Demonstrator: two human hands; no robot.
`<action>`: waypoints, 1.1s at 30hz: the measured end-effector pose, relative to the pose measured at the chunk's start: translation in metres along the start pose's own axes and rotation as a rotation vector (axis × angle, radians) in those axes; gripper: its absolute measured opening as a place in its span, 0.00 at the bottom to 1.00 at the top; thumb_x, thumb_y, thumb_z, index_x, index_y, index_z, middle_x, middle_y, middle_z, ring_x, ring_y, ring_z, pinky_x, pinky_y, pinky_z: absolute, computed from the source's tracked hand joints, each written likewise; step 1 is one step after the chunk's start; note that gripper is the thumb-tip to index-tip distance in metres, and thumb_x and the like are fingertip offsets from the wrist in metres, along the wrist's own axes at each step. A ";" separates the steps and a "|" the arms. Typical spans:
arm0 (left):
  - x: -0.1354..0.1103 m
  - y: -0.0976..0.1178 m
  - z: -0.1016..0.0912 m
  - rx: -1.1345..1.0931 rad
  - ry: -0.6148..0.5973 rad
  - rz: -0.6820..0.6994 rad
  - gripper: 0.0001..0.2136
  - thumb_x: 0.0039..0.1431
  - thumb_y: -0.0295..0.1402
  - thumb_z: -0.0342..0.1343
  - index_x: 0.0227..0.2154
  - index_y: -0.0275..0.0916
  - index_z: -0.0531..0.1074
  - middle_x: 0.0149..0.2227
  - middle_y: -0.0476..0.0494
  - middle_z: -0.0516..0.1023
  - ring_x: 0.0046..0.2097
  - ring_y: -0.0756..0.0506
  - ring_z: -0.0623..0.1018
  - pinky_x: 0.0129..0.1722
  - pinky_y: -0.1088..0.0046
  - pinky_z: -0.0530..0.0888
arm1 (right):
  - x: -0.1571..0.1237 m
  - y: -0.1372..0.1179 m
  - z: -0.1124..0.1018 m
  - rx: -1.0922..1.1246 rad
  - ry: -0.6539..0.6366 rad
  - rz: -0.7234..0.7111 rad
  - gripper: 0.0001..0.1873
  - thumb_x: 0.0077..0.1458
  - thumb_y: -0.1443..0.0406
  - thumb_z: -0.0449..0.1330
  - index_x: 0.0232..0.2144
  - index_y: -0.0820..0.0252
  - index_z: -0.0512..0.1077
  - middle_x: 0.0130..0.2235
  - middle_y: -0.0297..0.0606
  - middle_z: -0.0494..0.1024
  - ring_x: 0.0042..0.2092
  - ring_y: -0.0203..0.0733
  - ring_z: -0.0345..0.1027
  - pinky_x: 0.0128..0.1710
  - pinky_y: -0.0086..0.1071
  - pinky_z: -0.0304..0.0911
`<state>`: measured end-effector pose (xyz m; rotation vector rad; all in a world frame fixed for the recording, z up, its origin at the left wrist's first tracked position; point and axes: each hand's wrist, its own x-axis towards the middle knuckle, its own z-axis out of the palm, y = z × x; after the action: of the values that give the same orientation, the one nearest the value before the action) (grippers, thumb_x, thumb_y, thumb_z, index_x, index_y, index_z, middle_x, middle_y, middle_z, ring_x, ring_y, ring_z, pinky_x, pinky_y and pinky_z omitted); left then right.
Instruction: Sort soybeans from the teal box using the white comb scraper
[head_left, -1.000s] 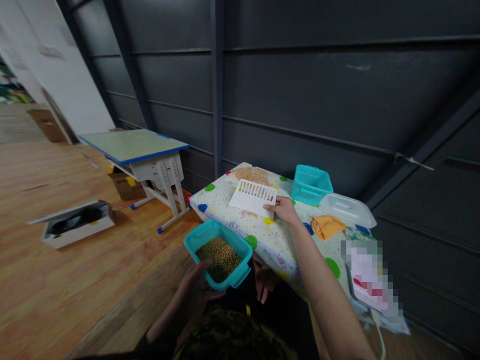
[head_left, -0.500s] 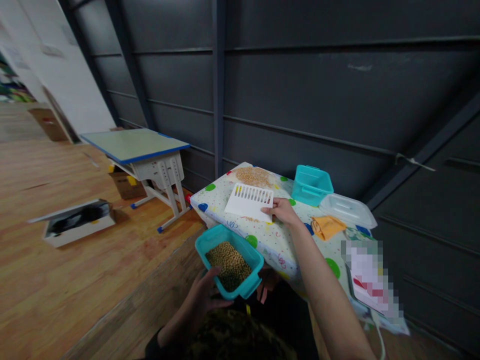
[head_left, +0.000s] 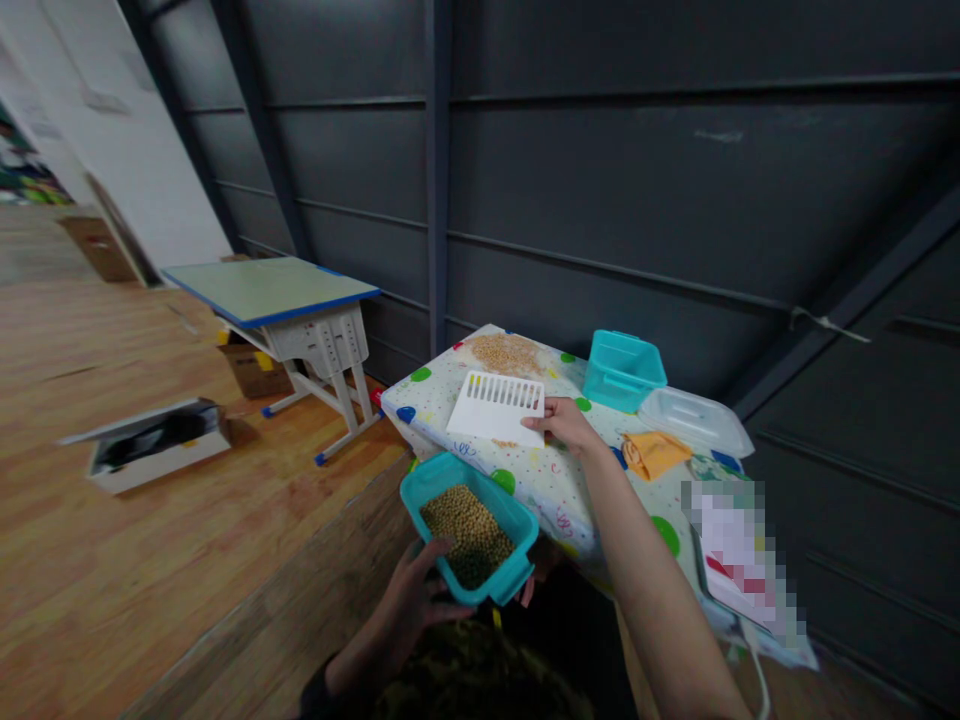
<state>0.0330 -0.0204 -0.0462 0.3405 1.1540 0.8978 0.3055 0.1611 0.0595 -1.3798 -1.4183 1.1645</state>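
Observation:
My left hand [head_left: 416, 592] grips the near left side of a teal plastic container [head_left: 504, 488], thumb over the rim. Tan soybeans [head_left: 466, 520] with darker green ones at the near end partly fill it. It is held tilted, just below the table's front edge. My right hand [head_left: 561, 422] pinches the right edge of a flat white slotted plastic scraper [head_left: 491, 410] on the table. Beyond the slots spreads a heap of soybeans [head_left: 506, 352], and a few small pale bits [head_left: 504, 443] lie at the scraper's near edge.
The table has a patterned cloth [head_left: 420, 395]. Towards its right stand another teal container [head_left: 622, 370], a clear lid [head_left: 696, 422], an orange cloth [head_left: 656, 453] and a partly blurred-out flat device [head_left: 739, 580]. A desk [head_left: 270, 285] and an open white box [head_left: 161, 450] are at left.
My left hand and the container have shifted slightly right. The scraper has slid a little towards me, away from the heap, with my right hand still on it.

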 end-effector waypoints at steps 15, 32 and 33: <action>-0.011 0.002 0.021 -0.029 0.080 0.028 0.21 0.65 0.36 0.67 0.57 0.39 0.70 0.60 0.31 0.81 0.41 0.36 0.88 0.41 0.43 0.90 | -0.033 0.009 0.002 -0.001 0.042 -0.047 0.17 0.40 0.58 0.75 0.33 0.62 0.81 0.28 0.37 0.82 0.23 0.35 0.64 0.22 0.29 0.58; -0.014 0.009 0.024 0.030 0.002 0.012 0.22 0.69 0.39 0.63 0.60 0.37 0.70 0.58 0.28 0.83 0.41 0.35 0.88 0.36 0.53 0.89 | -0.095 0.019 0.025 0.077 0.148 -0.091 0.24 0.42 0.51 0.77 0.39 0.58 0.86 0.42 0.46 0.90 0.34 0.49 0.80 0.28 0.36 0.72; -0.014 0.008 0.023 0.029 0.004 0.016 0.22 0.68 0.39 0.64 0.60 0.37 0.69 0.58 0.29 0.83 0.41 0.36 0.88 0.36 0.52 0.89 | -0.098 0.020 0.028 0.090 0.167 -0.102 0.24 0.42 0.51 0.77 0.39 0.57 0.86 0.44 0.47 0.90 0.38 0.52 0.82 0.32 0.38 0.76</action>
<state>0.0487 -0.0209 -0.0223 0.3720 1.1703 0.8966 0.2888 0.0607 0.0378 -1.2951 -1.2869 1.0105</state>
